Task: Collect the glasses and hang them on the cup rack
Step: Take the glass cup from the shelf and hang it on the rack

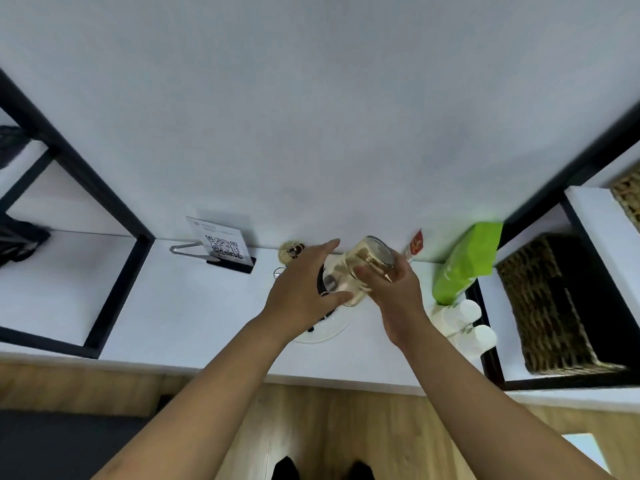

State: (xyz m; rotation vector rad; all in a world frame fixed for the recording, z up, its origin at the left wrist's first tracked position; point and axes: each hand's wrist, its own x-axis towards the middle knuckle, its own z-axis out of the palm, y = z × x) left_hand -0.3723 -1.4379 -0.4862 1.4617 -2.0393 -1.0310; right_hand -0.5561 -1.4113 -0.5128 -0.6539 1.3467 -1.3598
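Bright even light, soft shadows; wide-angle bending at edges; slight motion blur throughout.

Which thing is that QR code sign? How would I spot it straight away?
Look along the white counter to where it meets the back wall, left of both hands. The QR code sign stands there on a black base. It alone bears a square black-and-white code; a bent metal piece lies beside it.
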